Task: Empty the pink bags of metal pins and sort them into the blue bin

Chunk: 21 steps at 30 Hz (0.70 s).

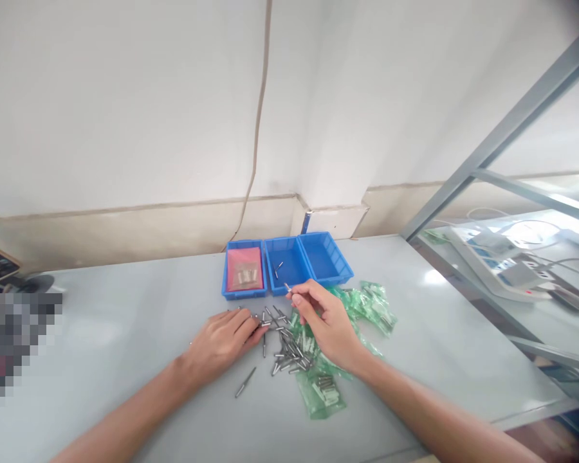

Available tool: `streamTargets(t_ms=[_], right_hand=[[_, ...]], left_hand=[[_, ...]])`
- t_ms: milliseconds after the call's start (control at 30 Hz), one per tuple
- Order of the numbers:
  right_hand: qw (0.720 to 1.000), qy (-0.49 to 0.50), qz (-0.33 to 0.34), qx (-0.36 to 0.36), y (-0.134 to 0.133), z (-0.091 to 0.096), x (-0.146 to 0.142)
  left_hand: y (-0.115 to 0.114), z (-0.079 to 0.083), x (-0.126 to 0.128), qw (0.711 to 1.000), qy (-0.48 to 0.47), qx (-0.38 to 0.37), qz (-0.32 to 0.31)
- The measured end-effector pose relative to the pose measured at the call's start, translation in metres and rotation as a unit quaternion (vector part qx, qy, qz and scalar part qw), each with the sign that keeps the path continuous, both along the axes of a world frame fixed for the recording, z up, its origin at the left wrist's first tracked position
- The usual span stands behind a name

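My right hand (329, 325) pinches a small slim metal pin (287, 287) between thumb and fingertips, just in front of the middle blue bin (285, 247). My left hand (224, 337) rests on the table with its fingers curled, and metal shows at its thumb and fingertips. Between the hands lies a loose pile of metal pins (292, 354), each with a thicker part and a thinner end. One single pin (245, 383) lies apart, nearer me. Inside the middle bin are a few pins (278, 269). Green plastic bags (313, 405) with metal parts and white pieces lie beside and under my right hand.
The left blue bin (226, 294) holds a pink packet (244, 257) with a clear bag of small parts. The right blue bin (324, 254) adjoins the middle one. More green bags (374, 305) lie to the right. A metal shelf frame (506, 112) stands at the right, a wall behind.
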State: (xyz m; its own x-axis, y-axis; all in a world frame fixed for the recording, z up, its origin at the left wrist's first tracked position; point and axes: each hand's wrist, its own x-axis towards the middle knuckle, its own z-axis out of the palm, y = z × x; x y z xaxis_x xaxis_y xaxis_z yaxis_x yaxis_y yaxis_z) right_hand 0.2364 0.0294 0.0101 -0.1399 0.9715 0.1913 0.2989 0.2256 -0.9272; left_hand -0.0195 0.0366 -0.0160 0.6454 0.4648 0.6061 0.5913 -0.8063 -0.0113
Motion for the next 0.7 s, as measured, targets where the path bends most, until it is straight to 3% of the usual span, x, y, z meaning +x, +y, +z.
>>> streamTargets(t_ms=[700], right_hand=[[1.000,0.016,-0.006,0.010,0.0014,-0.0011,-0.0002]], left_hand=[[0.0015,0.0066,-0.0043,1.000,-0.017,-0.002,-0.005]])
